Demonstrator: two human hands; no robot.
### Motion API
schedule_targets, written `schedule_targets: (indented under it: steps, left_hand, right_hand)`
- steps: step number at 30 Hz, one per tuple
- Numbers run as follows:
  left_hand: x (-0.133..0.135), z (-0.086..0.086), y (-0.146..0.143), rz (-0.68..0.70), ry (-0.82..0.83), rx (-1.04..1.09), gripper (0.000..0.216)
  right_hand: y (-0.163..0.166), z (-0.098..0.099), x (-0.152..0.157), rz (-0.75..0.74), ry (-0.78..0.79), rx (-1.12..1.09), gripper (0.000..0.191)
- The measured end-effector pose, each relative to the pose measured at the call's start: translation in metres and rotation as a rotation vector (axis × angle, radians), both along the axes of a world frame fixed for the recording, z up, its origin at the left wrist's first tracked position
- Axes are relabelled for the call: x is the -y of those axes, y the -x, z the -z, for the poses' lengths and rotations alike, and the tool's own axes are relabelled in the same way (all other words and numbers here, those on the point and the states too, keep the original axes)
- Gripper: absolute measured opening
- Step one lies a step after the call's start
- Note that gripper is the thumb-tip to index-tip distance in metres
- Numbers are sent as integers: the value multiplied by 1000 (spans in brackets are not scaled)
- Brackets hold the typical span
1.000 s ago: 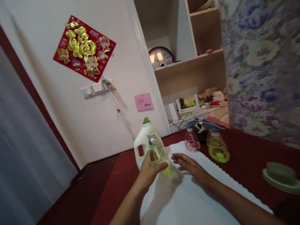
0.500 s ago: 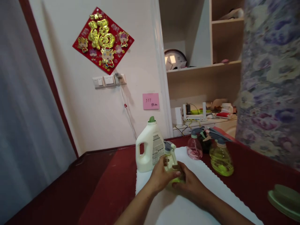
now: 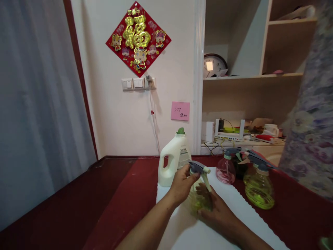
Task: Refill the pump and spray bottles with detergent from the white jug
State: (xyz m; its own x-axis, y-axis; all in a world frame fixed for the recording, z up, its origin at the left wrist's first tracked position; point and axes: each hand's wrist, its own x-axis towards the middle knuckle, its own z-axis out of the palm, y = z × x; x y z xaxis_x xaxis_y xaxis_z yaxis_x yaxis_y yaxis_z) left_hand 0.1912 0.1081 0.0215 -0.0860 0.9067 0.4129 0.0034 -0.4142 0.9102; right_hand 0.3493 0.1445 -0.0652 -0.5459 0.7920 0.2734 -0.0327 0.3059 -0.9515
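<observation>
A clear spray bottle [image 3: 195,204] with yellow-green liquid stands or hovers over the white cloth; whether its base touches is unclear. My left hand [image 3: 182,183] is closed at its neck, with thumb and fingers just under the grey spray head [image 3: 197,167]. Around the lower body wraps my right hand [image 3: 217,210], its fingers partly seen through the clear wall. The pale trigger points to the right. Right behind my left hand stands a large cream jug [image 3: 170,163] with a handle, a label and a green piece in its mouth.
To the right are a pink spray bottle [image 3: 225,171], a yellow-green spray bottle [image 3: 260,191] and darker ones partly hidden behind. A white cloth [image 3: 179,231] covers part of the dark red table [image 3: 122,205]. A shelf with a white router [image 3: 229,135] stands behind.
My left hand has moved from the spray bottle's body up to its neck. My right hand keeps its hold on the body. The view has turned left, so everything appears further right.
</observation>
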Motion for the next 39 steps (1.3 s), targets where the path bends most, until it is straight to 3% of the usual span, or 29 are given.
schedule_targets:
  steps: [11,19,25,30,35,39]
  left_hand:
    - [13,-30,10,-191,-69,250,53]
    - [20,-39,8,-158,-146,269,53]
    - [20,-47,13,-324,-266,416,40]
    - [18,-51,19,-429,-284,500,49]
    - [23,-68,36,-522,-313,432,50]
    - [31,-95,66,-557,-301,192,47]
  right_hand:
    - [-5,5,-7,19,-69,103,77]
    - [-8,0,-2,40,-78,107,77]
    - [-11,0,-7,66,-83,138,80]
    - [-12,1,-9,74,-75,149,82]
    - [-12,0,-7,78,-41,144,84]
    - [-13,1,-7,98,-57,188,85]
